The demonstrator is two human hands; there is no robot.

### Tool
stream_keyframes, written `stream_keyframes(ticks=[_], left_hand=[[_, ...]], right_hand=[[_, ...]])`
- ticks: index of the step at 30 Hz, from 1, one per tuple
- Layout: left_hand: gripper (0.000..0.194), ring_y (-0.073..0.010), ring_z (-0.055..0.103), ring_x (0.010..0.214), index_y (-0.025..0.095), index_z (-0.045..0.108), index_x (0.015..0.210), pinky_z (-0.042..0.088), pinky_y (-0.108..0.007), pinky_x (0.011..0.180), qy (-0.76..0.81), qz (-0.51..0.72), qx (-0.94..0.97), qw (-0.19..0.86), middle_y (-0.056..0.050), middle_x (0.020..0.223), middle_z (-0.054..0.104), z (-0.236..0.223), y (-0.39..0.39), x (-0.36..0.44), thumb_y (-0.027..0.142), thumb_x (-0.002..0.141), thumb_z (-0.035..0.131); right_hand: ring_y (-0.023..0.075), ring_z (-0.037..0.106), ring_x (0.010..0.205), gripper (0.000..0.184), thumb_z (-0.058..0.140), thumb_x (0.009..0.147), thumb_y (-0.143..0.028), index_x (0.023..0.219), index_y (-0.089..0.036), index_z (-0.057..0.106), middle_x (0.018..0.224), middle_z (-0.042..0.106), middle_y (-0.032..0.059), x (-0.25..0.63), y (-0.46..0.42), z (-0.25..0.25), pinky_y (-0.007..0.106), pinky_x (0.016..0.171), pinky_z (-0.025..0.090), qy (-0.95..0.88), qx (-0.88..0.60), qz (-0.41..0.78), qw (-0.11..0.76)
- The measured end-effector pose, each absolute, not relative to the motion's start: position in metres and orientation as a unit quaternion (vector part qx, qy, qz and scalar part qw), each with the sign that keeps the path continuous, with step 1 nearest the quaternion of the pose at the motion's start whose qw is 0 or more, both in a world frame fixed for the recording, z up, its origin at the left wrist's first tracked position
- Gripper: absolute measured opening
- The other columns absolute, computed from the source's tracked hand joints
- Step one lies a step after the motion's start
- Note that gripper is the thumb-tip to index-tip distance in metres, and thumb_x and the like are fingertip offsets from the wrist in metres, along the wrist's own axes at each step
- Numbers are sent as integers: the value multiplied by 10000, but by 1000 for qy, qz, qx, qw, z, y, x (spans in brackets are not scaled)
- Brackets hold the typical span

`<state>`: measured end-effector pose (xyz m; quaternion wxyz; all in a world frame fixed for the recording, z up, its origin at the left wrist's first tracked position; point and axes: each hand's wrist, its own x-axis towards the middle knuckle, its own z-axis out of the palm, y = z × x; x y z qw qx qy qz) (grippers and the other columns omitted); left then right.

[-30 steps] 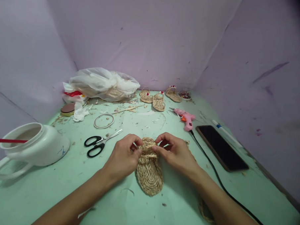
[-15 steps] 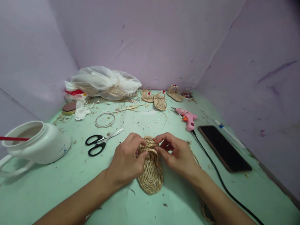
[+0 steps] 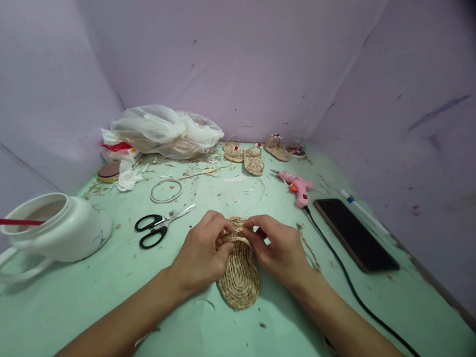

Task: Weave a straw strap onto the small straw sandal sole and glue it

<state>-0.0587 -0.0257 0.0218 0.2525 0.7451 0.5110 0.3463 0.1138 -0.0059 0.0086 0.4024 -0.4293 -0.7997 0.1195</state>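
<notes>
A small woven straw sandal (image 3: 239, 281) lies flat in front of me, its sole made of coiled braided cord. Across its upper part runs a braided strap (image 3: 239, 239). My left hand (image 3: 207, 248) is closed on the strap's left side, thumb and fingers pinching at the sole's edge. From the right, my right hand (image 3: 278, 245) pinches the strap near its right end with thumb and forefinger. The fingertips hide both strap ends. A loose length of braided cord (image 3: 310, 249) shows beyond my right wrist and passes partly under the forearm.
Black-handled scissors (image 3: 154, 237) and a ring (image 3: 166, 190) lie to the left, near a white pot (image 3: 82, 227). To the right are a pink glue gun (image 3: 297, 186), its cable, a phone (image 3: 354, 234) and a pen (image 3: 363, 211). Finished small sandals (image 3: 253, 162) and a plastic bag (image 3: 157, 129) stand behind.
My right hand has shifted slightly, its fingers drawing closer together at the strap. More of the loose cord shows beside my right wrist. My left hand holds nearly still.
</notes>
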Motion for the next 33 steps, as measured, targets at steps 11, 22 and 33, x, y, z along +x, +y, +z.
stream_keyframes(ticks=[11,22,33], left_hand=[[280,-97,511,623,194,511,994,448,-259,605,521,358,724,274,-28,935,546,20,-21,-59,146,723,562],[456,-143,538,551,166,521,1106,413,-286,534,651,241,676,247,-68,909,616,14,-16,-62,297,676,596],[433,-176,591,736,183,484,1080,484,-297,630,605,369,605,365,-28,852,584,10,-13,-59,229,667,607]], right_hand=[[148,622,625,153,488,818,-252,857,-185,620,769,686,42,122,2,18,266,580,476,-722,-514,229,402],[98,482,409,129,599,587,-81,590,-201,648,466,585,-22,142,10,16,194,372,322,-676,-512,464,257],[74,498,511,85,650,580,-164,653,-142,613,556,555,-38,130,14,22,213,505,434,-483,-481,672,291]])
